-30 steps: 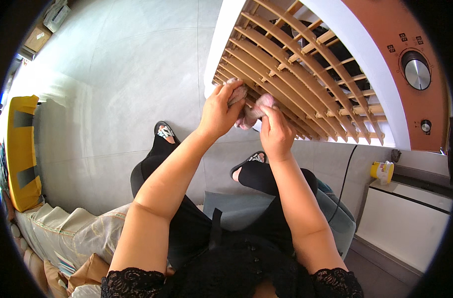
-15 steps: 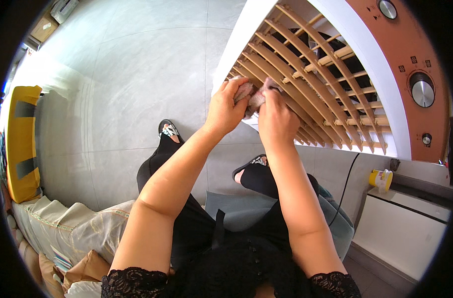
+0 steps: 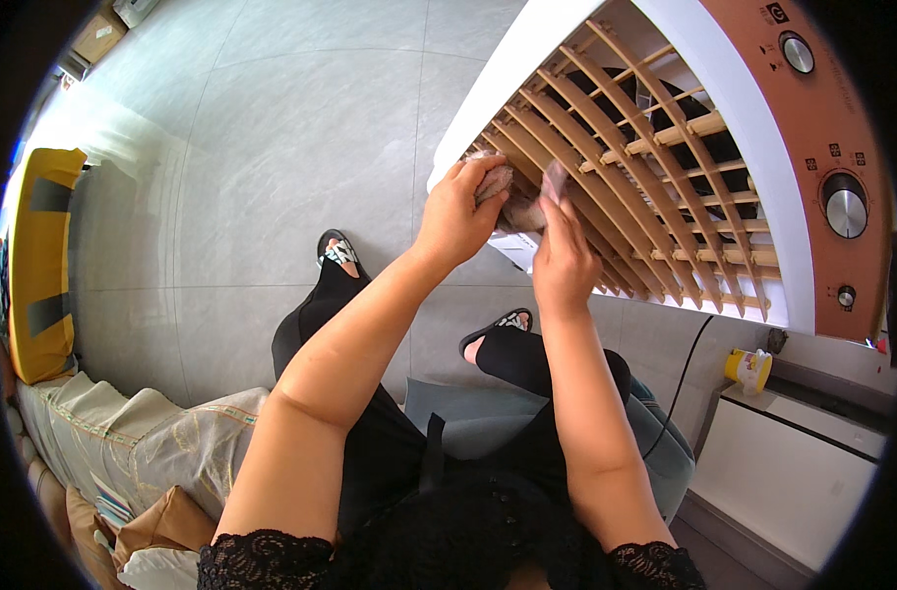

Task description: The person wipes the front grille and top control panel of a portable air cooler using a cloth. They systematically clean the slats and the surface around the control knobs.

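A greyish-pink cloth [image 3: 494, 185] is bunched between my two hands at the lower left edge of a tan slatted grille [image 3: 606, 157]. My left hand [image 3: 454, 211] is closed around one part of the cloth, close to the white frame of the appliance. With fingers pinched on the other end, my right hand [image 3: 567, 258] is against the slats; its fingertips and the cloth there are smeared by motion. The grille belongs to a white appliance [image 3: 729, 88] with a copper-coloured control panel [image 3: 830, 128] carrying several silver knobs.
A yellow and grey bin-like object [image 3: 50, 265] stands at the far left. Near it a draped cover [image 3: 153, 433] lies over furniture. At right a white cabinet [image 3: 783, 472] bears a yellow tub [image 3: 748, 370]. A black cord [image 3: 683, 379] hangs below the appliance.
Both hands have moved slightly right with the cloth. My right hand's fingers have straightened upward and the cloth end there has shifted along the slats. The view has tilted a little.
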`<control>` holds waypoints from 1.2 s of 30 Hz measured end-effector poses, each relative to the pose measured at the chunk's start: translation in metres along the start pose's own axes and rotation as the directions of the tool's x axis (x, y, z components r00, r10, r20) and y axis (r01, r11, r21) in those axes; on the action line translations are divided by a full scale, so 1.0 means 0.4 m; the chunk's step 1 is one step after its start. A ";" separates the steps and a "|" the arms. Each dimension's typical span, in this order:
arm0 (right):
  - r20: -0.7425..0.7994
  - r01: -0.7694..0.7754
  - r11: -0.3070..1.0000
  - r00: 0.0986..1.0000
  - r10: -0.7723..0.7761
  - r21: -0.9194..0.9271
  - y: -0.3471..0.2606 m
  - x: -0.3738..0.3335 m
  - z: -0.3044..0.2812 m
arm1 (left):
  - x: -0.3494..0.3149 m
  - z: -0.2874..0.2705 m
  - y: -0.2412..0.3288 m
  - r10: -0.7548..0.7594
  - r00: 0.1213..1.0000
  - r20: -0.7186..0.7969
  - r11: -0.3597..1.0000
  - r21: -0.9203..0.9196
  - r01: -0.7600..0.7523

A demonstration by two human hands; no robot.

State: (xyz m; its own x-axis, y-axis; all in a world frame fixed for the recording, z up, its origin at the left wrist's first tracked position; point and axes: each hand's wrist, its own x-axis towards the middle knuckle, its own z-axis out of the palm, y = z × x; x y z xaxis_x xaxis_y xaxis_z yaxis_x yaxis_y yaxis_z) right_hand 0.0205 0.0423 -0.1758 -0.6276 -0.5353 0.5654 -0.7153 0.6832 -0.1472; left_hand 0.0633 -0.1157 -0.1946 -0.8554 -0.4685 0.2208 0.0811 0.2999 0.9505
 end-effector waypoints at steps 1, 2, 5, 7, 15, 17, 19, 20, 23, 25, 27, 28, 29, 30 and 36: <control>0.008 -0.034 0.997 0.999 0.033 0.070 0.007 -0.027 0.000 | -0.002 -0.002 -0.002 -0.011 1.000 0.010 1.000 -0.002 0.011; -0.022 -0.003 0.998 1.000 0.004 0.068 0.009 -0.036 0.007 | -0.003 0.000 -0.001 -0.020 1.000 0.024 1.000 -0.004 0.020; -0.030 0.066 0.997 0.997 -0.065 0.041 -0.012 -0.027 0.033 | -0.013 -0.002 -0.007 -0.115 0.990 0.076 0.991 0.082 0.108; 0.093 -0.015 0.997 0.996 0.008 0.071 -0.022 0.010 0.076 | -0.014 0.002 -0.024 -0.096 0.994 0.047 0.990 0.112 0.090; 0.131 0.035 0.998 0.990 -0.041 0.049 -0.027 0.095 0.135 | 0.017 -0.016 -0.052 -0.243 0.968 -0.063 0.966 0.069 0.248; 0.064 -0.056 0.998 0.996 0.055 0.022 -0.015 0.035 0.102 | 0.008 -0.006 -0.039 -0.231 0.972 -0.045 0.968 0.087 0.234; -0.037 0.017 0.999 0.999 -0.016 0.050 0.003 -0.015 0.076 | 0.001 0.000 -0.037 -0.254 0.967 0.001 0.963 0.093 0.253; -0.094 0.098 0.994 0.991 -0.093 0.045 0.009 -0.033 0.063 | -0.005 0.004 -0.037 -0.267 0.963 0.031 0.960 0.095 0.263; -0.048 0.176 0.984 0.983 -0.176 0.002 -0.005 -0.047 0.085 | -0.009 0.002 -0.043 -0.271 0.961 0.046 0.955 0.140 0.263; 0.057 0.096 0.995 0.994 -0.098 0.033 -0.015 -0.006 0.130 | -0.009 0.003 -0.041 -0.259 0.966 0.020 0.955 0.153 0.253; 0.185 0.092 0.995 0.978 -0.095 0.025 -0.019 0.047 0.182 | -0.007 0.004 -0.038 -0.213 0.976 -0.031 0.964 0.155 0.216; 0.251 0.109 0.994 0.962 -0.107 0.005 -0.028 0.077 0.195 | -0.002 0.004 -0.040 -0.240 0.969 -0.052 0.961 0.130 0.245; 0.276 0.083 0.996 0.959 -0.070 -0.037 -0.049 0.096 0.206 | 0.005 -0.001 -0.046 -0.269 0.960 -0.081 0.955 0.104 0.277; 0.296 0.055 0.998 0.954 -0.045 -0.028 -0.051 0.094 0.199 | 0.009 -0.007 -0.049 -0.298 0.949 -0.106 0.949 0.077 0.307; 0.323 -0.095 0.988 0.938 0.129 -0.118 -0.035 -0.010 0.137 | -0.004 0.002 -0.039 -0.308 0.951 0.032 0.948 0.096 0.304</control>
State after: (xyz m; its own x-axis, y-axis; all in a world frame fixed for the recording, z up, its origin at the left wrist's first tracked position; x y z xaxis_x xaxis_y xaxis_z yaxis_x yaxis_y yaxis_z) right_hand 0.0161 0.0078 -0.2205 -0.7799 -0.5741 0.2492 -0.6109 0.7848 -0.1039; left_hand 0.0631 -0.1189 -0.2098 -0.8549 -0.5110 -0.0900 -0.2323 0.2219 0.9470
